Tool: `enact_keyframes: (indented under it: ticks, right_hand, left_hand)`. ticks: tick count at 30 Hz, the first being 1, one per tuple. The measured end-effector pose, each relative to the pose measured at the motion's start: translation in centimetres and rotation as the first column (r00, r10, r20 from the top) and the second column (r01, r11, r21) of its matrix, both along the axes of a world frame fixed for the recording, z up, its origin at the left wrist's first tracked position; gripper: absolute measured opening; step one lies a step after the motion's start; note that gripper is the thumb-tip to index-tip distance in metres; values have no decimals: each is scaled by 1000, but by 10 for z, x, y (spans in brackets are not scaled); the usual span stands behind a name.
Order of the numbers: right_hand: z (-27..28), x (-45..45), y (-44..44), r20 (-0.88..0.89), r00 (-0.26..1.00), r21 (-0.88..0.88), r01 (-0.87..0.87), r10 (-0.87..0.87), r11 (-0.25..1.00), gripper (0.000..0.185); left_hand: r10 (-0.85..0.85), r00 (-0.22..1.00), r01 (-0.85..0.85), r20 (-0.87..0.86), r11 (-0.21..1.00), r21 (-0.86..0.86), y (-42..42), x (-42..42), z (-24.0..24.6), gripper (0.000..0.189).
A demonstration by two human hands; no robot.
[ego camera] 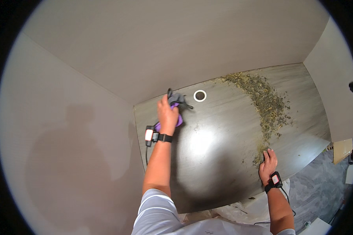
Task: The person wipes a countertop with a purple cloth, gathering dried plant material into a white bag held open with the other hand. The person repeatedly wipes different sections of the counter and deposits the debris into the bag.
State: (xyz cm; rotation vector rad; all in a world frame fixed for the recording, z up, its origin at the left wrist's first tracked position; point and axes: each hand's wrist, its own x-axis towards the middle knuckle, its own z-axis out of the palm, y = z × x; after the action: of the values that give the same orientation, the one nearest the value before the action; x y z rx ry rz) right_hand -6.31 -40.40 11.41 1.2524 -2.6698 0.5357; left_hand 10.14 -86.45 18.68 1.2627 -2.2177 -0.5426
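Note:
My left hand (167, 116) grips a purple and grey cloth item (179, 120) with dark edging and a loop. It is bunched up near the far left corner of a grey wood-patterned tabletop (223, 123); its exact kind is unclear. A long curved band of dried, chopped plant matter (267, 105) runs from the back edge toward the front right. At the near end of that band, my right hand (268, 167) rests on the tabletop, its fingers extended and touching the crumbs. Nothing shows in its grasp, though the palm is hidden.
A white-rimmed round hole (205, 100) pierces the tabletop near the back wall (194, 44). Walls close in on the left and far right. Clear plastic sheeting (253, 208) lies below the front edge, and a cardboard piece (342, 150) stands at right. Cables trail from both wrist devices.

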Motion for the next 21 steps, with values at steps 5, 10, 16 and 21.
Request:
enact_keyframes:
  ticks: [5,10,16,21]
  right_hand:
    - [-1,1,0,-2,1000,7,14,-14,1000,52]
    - [0,0,-2,-37,999,-41,-2,1,999,52]
    - [2,2,-1,-26,1000,-39,-1,0,999,51]
    - [1,1,-1,-50,999,-48,-16,14,999,50]
  left_hand:
    - [-115,845,28,522,985,172,13,53,-21,77]
    - [-122,918,84,377,990,116,31,69,-9,74]
    - [-130,939,191,318,967,-169,67,81,-20,19]
    - [-39,998,30,-40,978,-205,60,91,-16,8]
